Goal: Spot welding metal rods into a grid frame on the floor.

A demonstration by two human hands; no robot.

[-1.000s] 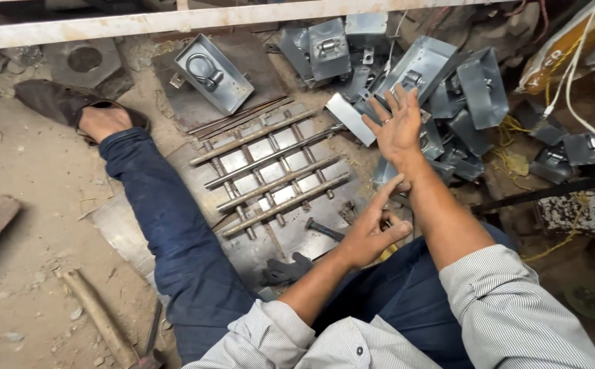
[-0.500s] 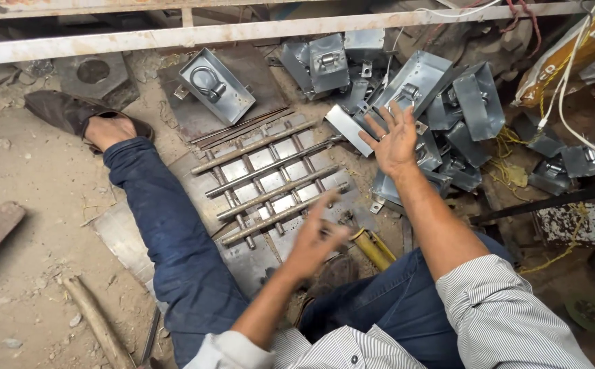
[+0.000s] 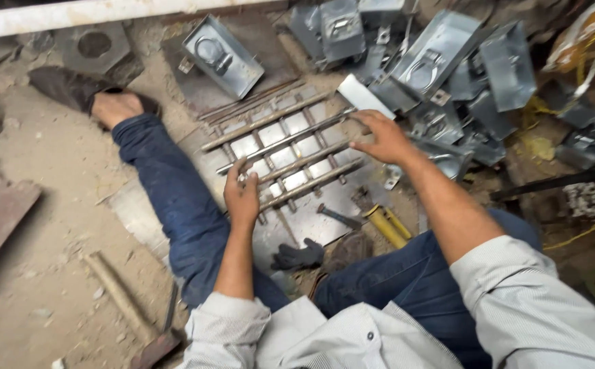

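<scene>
Sitting on the floor [image 3: 45,171] with legs spread, the person works over a metal grid [image 3: 287,154] of long rods and short cross pieces that lies on a steel sheet [image 3: 325,225] between the knees. The left hand [image 3: 241,195] rests on the near left part of the grid, its grip closed on something small and pale at a rod; what it pinches is too small to tell. The right hand [image 3: 383,137] is at the grid's far right end, fingers spread and flat, grip apart, touching the rod ends. Just beyond the right hand lies a heap of grey metal boxes [image 3: 441,61]; another box [image 3: 222,58] sits beyond the left hand, past the grid's far edge. Nearer the body than the left hand lie a dark glove [image 3: 297,256] and a yellow-handled tool [image 3: 388,225]. A hammer [image 3: 123,301] lies well off to the left, outside the left leg.
</scene>
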